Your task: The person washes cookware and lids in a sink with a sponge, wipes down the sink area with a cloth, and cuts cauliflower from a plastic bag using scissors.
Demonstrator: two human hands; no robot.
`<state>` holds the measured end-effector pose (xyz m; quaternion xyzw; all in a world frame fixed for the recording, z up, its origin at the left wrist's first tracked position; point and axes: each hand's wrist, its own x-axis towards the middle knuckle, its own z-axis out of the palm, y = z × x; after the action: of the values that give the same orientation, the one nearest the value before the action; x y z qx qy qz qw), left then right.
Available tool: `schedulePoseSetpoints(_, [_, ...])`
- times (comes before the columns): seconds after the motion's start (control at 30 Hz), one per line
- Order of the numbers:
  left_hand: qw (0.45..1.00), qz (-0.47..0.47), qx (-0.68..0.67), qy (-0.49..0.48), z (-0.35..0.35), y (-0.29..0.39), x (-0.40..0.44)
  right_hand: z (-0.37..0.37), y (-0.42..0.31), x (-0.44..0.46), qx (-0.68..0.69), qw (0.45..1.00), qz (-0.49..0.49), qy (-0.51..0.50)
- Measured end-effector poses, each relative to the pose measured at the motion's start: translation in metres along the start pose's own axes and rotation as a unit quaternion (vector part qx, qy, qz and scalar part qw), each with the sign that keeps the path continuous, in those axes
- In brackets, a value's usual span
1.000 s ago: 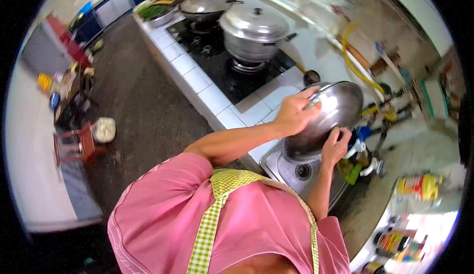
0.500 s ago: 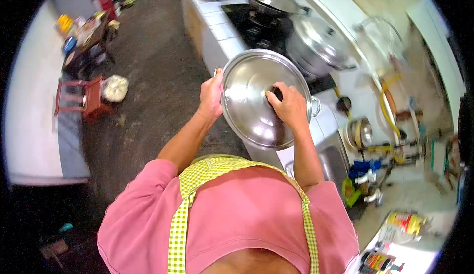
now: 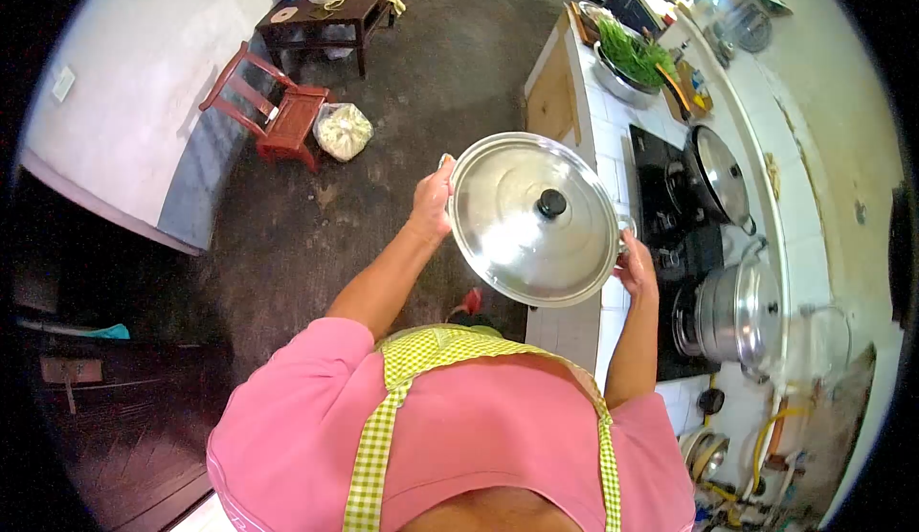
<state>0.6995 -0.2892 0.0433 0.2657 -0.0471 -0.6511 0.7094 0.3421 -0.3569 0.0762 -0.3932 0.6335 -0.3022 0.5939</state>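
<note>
A round metal pan with side handles, covered by a shiny lid [image 3: 507, 235] with a black knob [image 3: 551, 203], is held in front of my chest. My left hand [image 3: 434, 199] is closed round the handle on its left side. On the opposite side my right hand [image 3: 636, 264] grips the other handle [image 3: 625, 233]. The lid faces up towards the camera and hides the inside of the pan.
To the right, a tiled counter bears a black stove [image 3: 675, 235] with a steamer pot [image 3: 732, 314] and a lidded pan [image 3: 718, 176]. Greens [image 3: 637, 56] fill a bowl behind. A red chair [image 3: 289, 122], white bag [image 3: 342, 132] and dark table [image 3: 335, 13] stand at the left.
The view has swung towards the floor on the left. My right hand has let go of the lid's knob and taken the right handle. The pan is now away from the sink.
</note>
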Motion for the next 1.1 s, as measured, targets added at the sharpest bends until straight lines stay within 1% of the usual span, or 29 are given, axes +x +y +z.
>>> schedulePoseSetpoints(0.03, [0.999, -0.003, 0.016, 0.034, -0.003, 0.003, 0.021, 0.009, 0.000, 0.025, 0.066, 0.996, -0.011, -0.053])
schedulePoseSetpoints(0.07, [0.999, 0.003, 0.015, 0.035, -0.010, 0.011, 0.039, 0.016, -0.007, 0.046, 0.063, 0.996, -0.013, -0.059])
schedulePoseSetpoints(0.13, [0.996, 0.021, 0.050, 0.070, -0.016, 0.026, 0.073, 0.043, -0.031, 0.081, 0.073, 0.990, -0.026, -0.119])
schedulePoseSetpoints(0.23, [0.989, 0.041, 0.088, 0.108, -0.014, 0.058, 0.134, 0.082, -0.066, 0.138, 0.035, 0.990, 0.014, -0.138])
schedulePoseSetpoints(0.3, [0.983, 0.033, 0.114, 0.141, -0.007, 0.082, 0.165, 0.100, -0.074, 0.184, 0.007, 0.987, 0.034, -0.155])
schedulePoseSetpoints(0.37, [0.977, 0.088, 0.150, 0.123, -0.017, 0.114, 0.193, 0.127, -0.082, 0.239, 0.017, 0.967, 0.055, -0.248])
schedulePoseSetpoints(0.4, [0.971, 0.107, 0.171, 0.126, -0.028, 0.126, 0.210, 0.143, -0.093, 0.254, 0.013, 0.965, 0.059, -0.253])
schedulePoseSetpoints(0.47, [0.946, 0.164, 0.227, 0.166, -0.042, 0.153, 0.246, 0.180, -0.117, 0.275, 0.032, 0.956, 0.104, -0.272])
schedulePoseSetpoints(0.5, [0.942, 0.164, 0.251, 0.150, -0.044, 0.167, 0.261, 0.201, -0.134, 0.279, 0.049, 0.957, 0.098, -0.268])
schedulePoseSetpoints(0.53, [0.945, 0.164, 0.221, 0.176, -0.040, 0.181, 0.275, 0.217, -0.143, 0.294, 0.044, 0.956, 0.101, -0.273])
schedulePoseSetpoints(0.6, [0.944, 0.161, 0.225, 0.178, -0.062, 0.209, 0.316, 0.252, -0.159, 0.334, 0.063, 0.944, 0.113, -0.305])
schedulePoseSetpoints(0.63, [0.943, 0.168, 0.221, 0.182, -0.070, 0.223, 0.339, 0.268, -0.169, 0.355, 0.025, 0.945, 0.111, -0.307])
schedulePoseSetpoints(0.7, [0.918, 0.187, 0.299, 0.180, -0.086, 0.244, 0.383, 0.296, -0.183, 0.400, 0.015, 0.946, 0.119, -0.302])
schedulePoseSetpoints(0.73, [0.920, 0.184, 0.294, 0.185, -0.075, 0.252, 0.396, 0.308, -0.189, 0.416, 0.011, 0.949, 0.128, -0.288])
schedulePoseSetpoints(0.77, [0.905, 0.200, 0.306, 0.217, -0.055, 0.259, 0.413, 0.316, -0.195, 0.428, 0.008, 0.955, 0.126, -0.269])
schedulePoseSetpoints(0.8, [0.890, 0.210, 0.318, 0.250, -0.043, 0.271, 0.433, 0.331, -0.216, 0.424, 0.021, 0.960, 0.132, -0.247])
schedulePoseSetpoints(0.83, [0.905, 0.193, 0.306, 0.224, -0.054, 0.282, 0.462, 0.335, -0.216, 0.452, 0.021, 0.956, 0.143, -0.254])
schedulePoseSetpoints(0.87, [0.907, 0.183, 0.306, 0.224, -0.064, 0.287, 0.488, 0.334, -0.216, 0.479, 0.022, 0.954, 0.151, -0.258])
schedulePoseSetpoints(0.9, [0.930, 0.148, 0.287, 0.174, -0.066, 0.297, 0.519, 0.344, -0.231, 0.481, 0.035, 0.961, 0.130, -0.243])
schedulePoseSetpoints(0.93, [0.948, 0.115, 0.269, 0.126, -0.067, 0.308, 0.548, 0.350, -0.243, 0.494, 0.032, 0.961, 0.129, -0.241])
schedulePoseSetpoints(0.97, [0.945, 0.110, 0.290, 0.104, -0.073, 0.315, 0.576, 0.353, -0.247, 0.504, 0.055, 0.964, 0.123, -0.229])
schedulePoseSetpoints(1.0, [0.945, 0.105, 0.290, 0.110, -0.069, 0.319, 0.592, 0.356, -0.249, 0.513, 0.078, 0.966, 0.118, -0.217])
schedulePoseSetpoints(1.07, [0.866, 0.137, 0.460, 0.142, -0.053, 0.332, 0.629, 0.366, -0.258, 0.530, 0.096, 0.960, 0.104, -0.243])
schedulePoseSetpoints(1.1, [0.839, 0.165, 0.495, 0.155, -0.066, 0.333, 0.658, 0.374, -0.264, 0.537, 0.110, 0.968, 0.105, -0.198])
